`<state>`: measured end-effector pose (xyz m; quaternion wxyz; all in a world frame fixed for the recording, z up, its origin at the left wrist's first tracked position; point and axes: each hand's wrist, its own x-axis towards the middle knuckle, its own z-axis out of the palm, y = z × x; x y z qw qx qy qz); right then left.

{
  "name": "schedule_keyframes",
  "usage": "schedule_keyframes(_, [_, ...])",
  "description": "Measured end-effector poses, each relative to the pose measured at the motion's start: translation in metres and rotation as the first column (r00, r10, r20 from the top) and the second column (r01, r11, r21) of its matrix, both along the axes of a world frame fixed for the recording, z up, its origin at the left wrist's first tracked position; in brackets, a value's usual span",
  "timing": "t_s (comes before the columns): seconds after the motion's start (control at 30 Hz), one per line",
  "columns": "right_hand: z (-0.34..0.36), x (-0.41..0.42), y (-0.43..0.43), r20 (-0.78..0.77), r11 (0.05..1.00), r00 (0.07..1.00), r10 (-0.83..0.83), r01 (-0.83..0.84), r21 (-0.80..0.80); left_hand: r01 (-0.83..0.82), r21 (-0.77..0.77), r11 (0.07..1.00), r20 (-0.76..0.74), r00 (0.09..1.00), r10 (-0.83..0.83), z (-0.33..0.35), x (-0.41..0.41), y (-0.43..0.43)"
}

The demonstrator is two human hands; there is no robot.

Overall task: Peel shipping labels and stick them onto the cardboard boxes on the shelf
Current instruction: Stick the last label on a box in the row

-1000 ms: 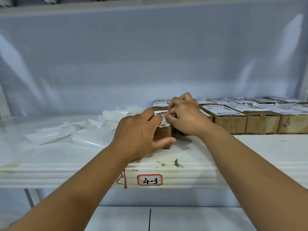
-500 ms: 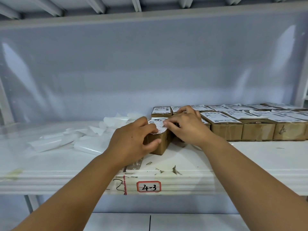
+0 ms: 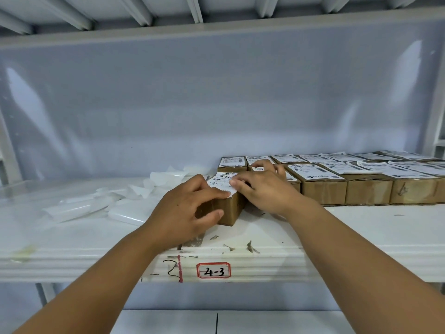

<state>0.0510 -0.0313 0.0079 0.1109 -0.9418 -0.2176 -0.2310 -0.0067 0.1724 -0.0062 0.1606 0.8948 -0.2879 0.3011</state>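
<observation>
now gripping the cardboard box at the shelf front with the left hand to stop any sliding, pressing the shipping label flat onto its top with straight fingers of the right hand

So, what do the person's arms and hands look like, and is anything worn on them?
The left forearm and right forearm are bare to the frame edge; no sleeve shows. The left hand and right hand wear no gloves, and no ring, watch or bracelet is visible.
</observation>
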Motion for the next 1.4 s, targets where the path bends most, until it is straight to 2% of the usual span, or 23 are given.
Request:
schedule_keyframes(0.1, [0.001, -0.002, 0.001, -0.015, 1.0, 1.0, -0.014, 0.013, -0.028, 0.031, -0.024, 0.999, -0.047, 0.998, -0.033, 0.003, 0.0, 0.004])
schedule_keyframes(0.2, [0.002, -0.004, 0.001, -0.023, 0.999, 1.0, -0.011, 0.01, -0.036, -0.002, -0.048, 0.999, -0.033, 0.999, 0.0, 0.013, 0.004, 0.005])
schedule_keyframes(0.37, [0.001, -0.004, 0.001, -0.024, 1.0, 0.999, -0.028, 0.028, -0.014, -0.202, 0.235, 0.951, -0.063, 0.973, 0.223, 0.051, 0.019, -0.023])
schedule_keyframes(0.47, [0.001, -0.004, 0.002, -0.02, 0.999, 0.999, -0.037, 0.037, 0.017, -0.185, 0.339, 0.922, -0.126, 0.963, 0.24, 0.061, 0.03, -0.035])
schedule_keyframes(0.57, [0.001, -0.005, 0.001, -0.043, 0.998, 0.998, -0.039, 0.041, 0.047, -0.104, 0.341, 0.934, -0.275, 0.939, 0.205, 0.062, 0.034, -0.038])
schedule_keyframes(0.67, [0.002, -0.007, 0.001, -0.066, 0.997, 0.997, -0.026, 0.03, 0.07, -0.064, 0.393, 0.917, -0.351, 0.912, 0.214, 0.066, 0.033, -0.038])
schedule_keyframes(0.83, [0.004, -0.011, 0.002, -0.098, 0.997, 0.995, -0.012, 0.02, 0.073, -0.146, 0.554, 0.819, -0.332, 0.864, 0.378, 0.078, 0.04, -0.049])
schedule_keyframes(1.0, [0.003, -0.01, 0.001, -0.104, 0.995, 0.995, -0.003, 0.013, 0.102, -0.126, 0.55, 0.825, -0.278, 0.904, 0.324, 0.064, 0.061, -0.061])
schedule_keyframes(1.07, [0.003, -0.01, 0.001, -0.115, 0.995, 0.993, 0.001, 0.011, 0.102, -0.112, 0.497, 0.86, -0.355, 0.879, 0.32, 0.058, 0.064, -0.062])
schedule_keyframes(1.13, [0.004, -0.01, 0.001, -0.122, 0.994, 0.993, 0.008, 0.005, 0.105, -0.09, 0.381, 0.92, -0.476, 0.834, 0.278, 0.057, 0.062, -0.061])
schedule_keyframes(1.2, [0.004, -0.012, 0.001, -0.121, 0.994, 0.993, 0.015, -0.002, 0.108, -0.015, 0.335, 0.942, -0.559, 0.802, 0.212, 0.056, 0.059, -0.058])
schedule_keyframes(1.27, [0.004, -0.015, 0.001, -0.122, 0.995, 0.992, 0.017, -0.004, 0.104, 0.039, 0.345, 0.938, -0.588, 0.788, 0.184, 0.055, 0.058, -0.057])
schedule_keyframes(1.4, [0.004, -0.016, -0.001, -0.117, 0.994, 0.993, 0.024, -0.012, 0.106, -0.024, 0.321, 0.947, -0.605, 0.764, 0.224, 0.055, 0.058, -0.061])
